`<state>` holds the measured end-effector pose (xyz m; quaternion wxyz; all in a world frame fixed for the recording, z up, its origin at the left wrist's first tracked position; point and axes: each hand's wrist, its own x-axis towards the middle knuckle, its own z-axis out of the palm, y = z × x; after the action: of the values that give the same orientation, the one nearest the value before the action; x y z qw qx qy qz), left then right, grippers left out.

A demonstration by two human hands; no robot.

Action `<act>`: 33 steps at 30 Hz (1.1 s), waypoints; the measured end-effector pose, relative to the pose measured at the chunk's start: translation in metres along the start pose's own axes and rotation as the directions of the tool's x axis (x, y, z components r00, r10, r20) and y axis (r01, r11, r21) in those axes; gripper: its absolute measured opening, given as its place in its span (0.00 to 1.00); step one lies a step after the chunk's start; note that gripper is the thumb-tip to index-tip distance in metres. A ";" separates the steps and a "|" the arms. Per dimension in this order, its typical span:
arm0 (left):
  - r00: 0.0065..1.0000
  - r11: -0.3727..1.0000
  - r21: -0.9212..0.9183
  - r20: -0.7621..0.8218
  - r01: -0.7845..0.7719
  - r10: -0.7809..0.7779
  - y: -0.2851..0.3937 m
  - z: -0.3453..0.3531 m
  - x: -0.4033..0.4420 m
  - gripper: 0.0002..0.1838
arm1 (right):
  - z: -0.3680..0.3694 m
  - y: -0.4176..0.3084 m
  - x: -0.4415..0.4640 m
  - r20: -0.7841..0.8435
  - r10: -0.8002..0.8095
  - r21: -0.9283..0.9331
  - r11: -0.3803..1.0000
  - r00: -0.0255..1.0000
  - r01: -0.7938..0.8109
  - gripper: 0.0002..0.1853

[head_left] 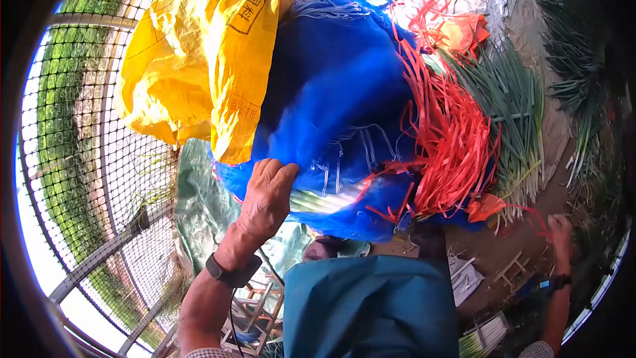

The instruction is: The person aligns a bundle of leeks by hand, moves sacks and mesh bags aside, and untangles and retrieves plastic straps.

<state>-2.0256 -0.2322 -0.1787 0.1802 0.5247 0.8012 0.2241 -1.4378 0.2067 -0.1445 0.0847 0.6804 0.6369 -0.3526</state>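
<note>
My left hand (270, 189) is closed on the near left edge of a blue mesh sheet (338, 99), which is blurred in parts by motion. Pale scallion stalks (324, 200) show under the mesh near that hand. Far out to the right, my right hand (560, 227) is closed, with a thin red plastic strip (527, 208) running to it from the pile. A tangled heap of red plastic strips (450, 152) lies on the right part of the blue mesh.
A yellow woven sack (192, 53) lies at the upper left, beside a black mesh fence (73, 126). Green scallions (513, 113) lie to the right of the strips, with more scallions (573, 40) beyond. A small wooden stool (511, 270) stands at the lower right.
</note>
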 end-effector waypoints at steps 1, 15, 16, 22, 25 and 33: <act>0.998 1.000 -0.024 -0.058 -0.013 0.012 0.011 -0.010 -0.002 0.15 | 0.053 -0.056 -0.001 0.046 -0.216 -0.051 0.975 0.975 0.218 0.11; 0.771 0.726 -0.329 0.008 0.604 -0.637 0.000 -0.004 -0.164 0.47 | 0.398 -0.320 -0.164 0.437 -0.898 0.158 0.130 0.049 0.979 0.09; 0.659 0.463 -0.599 0.147 0.653 -0.738 -0.017 0.014 -0.176 0.49 | 0.397 -0.311 -0.169 0.386 -0.910 0.239 0.255 0.149 0.937 0.10; 0.791 0.043 -0.914 0.325 0.404 -0.518 -0.032 0.093 -0.132 0.45 | 0.391 -0.329 -0.190 0.270 -0.843 0.391 0.538 0.465 0.747 0.09; 0.804 0.122 -0.925 0.241 0.360 -0.543 -0.028 0.094 -0.087 0.24 | 0.378 -0.348 -0.196 0.301 -0.798 0.447 0.602 0.523 0.661 0.06; 0.594 -0.017 -0.896 0.309 0.445 -0.743 -0.122 -0.072 -0.194 0.18 | 0.441 -0.377 -0.295 0.769 -0.608 0.451 0.735 0.197 0.507 0.18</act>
<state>-2.0811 -0.4661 -0.1748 0.4137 -0.1158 0.6742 0.6008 -1.9334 -0.2147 -0.1704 0.2365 0.1160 0.6760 -0.6882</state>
